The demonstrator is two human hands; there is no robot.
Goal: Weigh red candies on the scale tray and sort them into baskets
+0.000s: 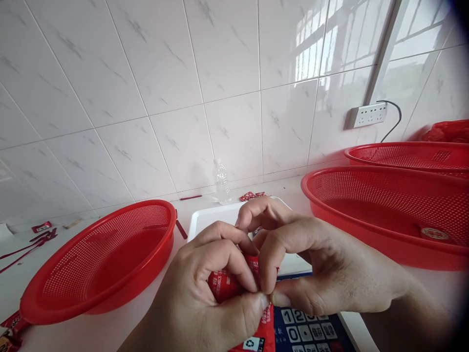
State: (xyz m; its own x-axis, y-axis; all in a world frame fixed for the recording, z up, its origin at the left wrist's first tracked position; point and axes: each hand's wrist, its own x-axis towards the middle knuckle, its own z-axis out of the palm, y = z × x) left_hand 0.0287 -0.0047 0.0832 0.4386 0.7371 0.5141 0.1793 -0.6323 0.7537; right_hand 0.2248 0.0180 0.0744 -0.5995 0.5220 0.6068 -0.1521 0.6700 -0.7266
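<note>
In the head view, a red packet [223,288] is held between both hands, in front of a blue keypad [307,325]. The two are brought close together: the packet is wrapped by the curled left hand [222,274], and its edge is pinched by thumb and finger, with a second pinch made just beside by the right hand [322,266]. Good control would probably be gained with narrow fingertip grips, the film drawn taut evenly, and the packet's body left unsqueezed.
</note>
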